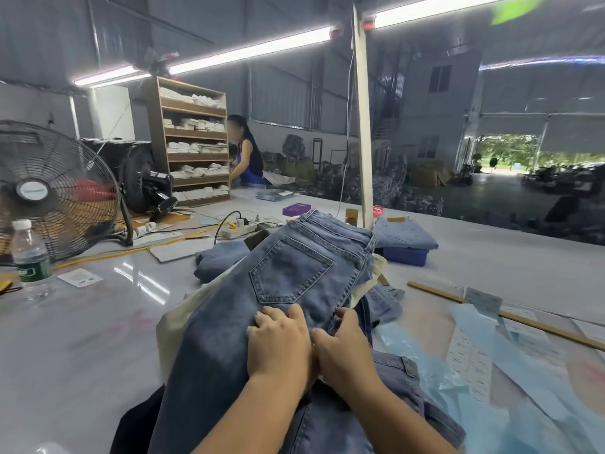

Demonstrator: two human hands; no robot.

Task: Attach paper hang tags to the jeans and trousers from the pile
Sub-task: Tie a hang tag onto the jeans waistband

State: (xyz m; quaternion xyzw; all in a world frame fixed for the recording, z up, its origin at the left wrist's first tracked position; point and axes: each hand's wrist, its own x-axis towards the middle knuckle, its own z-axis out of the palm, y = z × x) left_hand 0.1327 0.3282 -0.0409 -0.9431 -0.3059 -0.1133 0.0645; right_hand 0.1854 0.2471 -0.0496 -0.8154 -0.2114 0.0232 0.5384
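My grip is working just below the back pocket (291,270) of the top pair of jeans (229,339): my left hand (278,342) is lying on the denim with fingers curled over a fold, and my right hand (343,345) is pressing right beside it, fingers bent into the cloth, the two hands touching. Whether either is actually pinching the fabric I cannot tell, since the fingertips are digging out of sight. These jeans are draped waistband-away over the pile (386,303), and their legs are running off the bottom edge. More denim is showing underneath, too bunched to count. On the tabletop (82,355) to my right, paper tags (471,365) are lying on blue plastic (530,371), blurred. Farther back I am seeing two fans (55,191), one water bottle (29,253) and one folded pair (404,232).
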